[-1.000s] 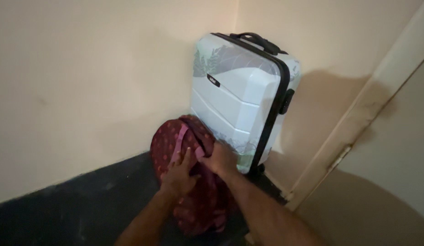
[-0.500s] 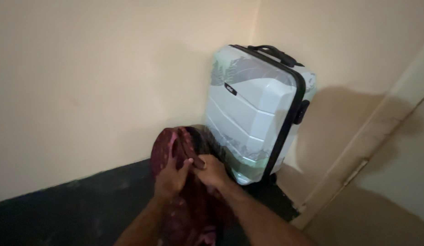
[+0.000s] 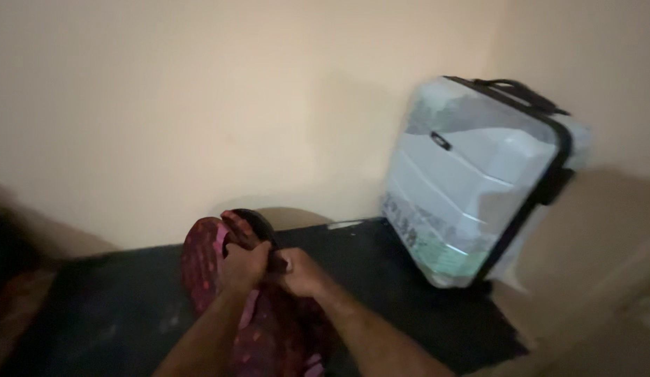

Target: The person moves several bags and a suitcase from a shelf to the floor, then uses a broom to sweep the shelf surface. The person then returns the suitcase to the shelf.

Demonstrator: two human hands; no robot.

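Note:
Both my hands grip the top of a maroon backpack point(image 3: 202, 269) with pink dots and pink trim, standing on the dark floor. My left hand point(image 3: 242, 264) closes on its upper edge beside a pink strap. My right hand point(image 3: 297, 272) clamps the same top part just to the right, knuckles touching the left hand. The lower bag is hidden behind my forearms. A white hard-shell suitcase point(image 3: 471, 181) with a grey-green leaf print and black handle stands apart to the right, against the corner.
A cream wall point(image 3: 199, 105) rises behind the bag. The dark floor point(image 3: 108, 307) stretches left, where a blurred reddish shape point(image 3: 10, 300) lies at the edge. A pale floor strip lies at the lower right.
The backpack has been pulled left, away from the suitcase it leaned on; both hands stay clenched on its top. The view has swung left, putting the suitcase at the right.

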